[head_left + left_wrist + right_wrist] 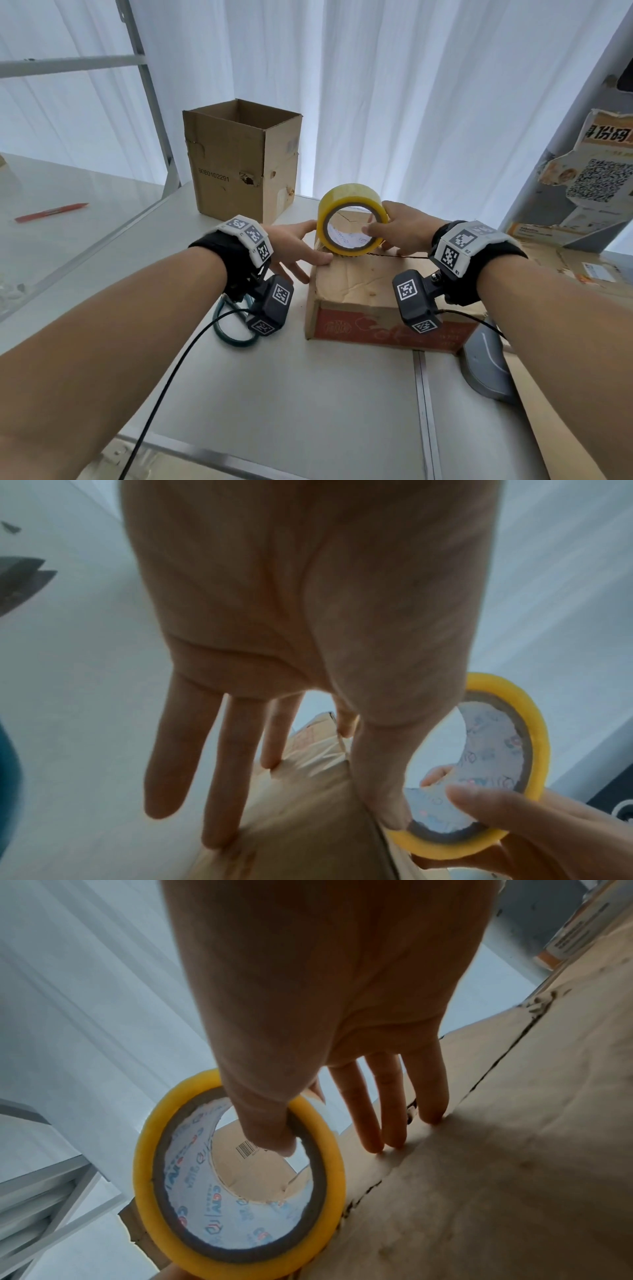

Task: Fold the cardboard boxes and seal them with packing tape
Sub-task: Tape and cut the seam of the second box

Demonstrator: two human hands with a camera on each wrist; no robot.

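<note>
A: What crowds the right hand [399, 224] gripping the yellow tape roll [351, 219]?

B: Its thumb hooks through the core, three fingers rest on the closed box [356, 284] beneath, so nothing passes under. Left of the grip, the left hand [296, 245] lies spread on the box's corner, thumb touching the roll.

A: Beyond it?

B: An open upright carton [241, 159] blocks the far left; white curtain [428, 102] behind it.

A: Free room?

B: Above the roll, and the bare table [308, 394] on the near side. Green-handled scissors [233, 329] lie near-left, flattened cardboard [561, 260] and a printed box [582, 185] right.
</note>
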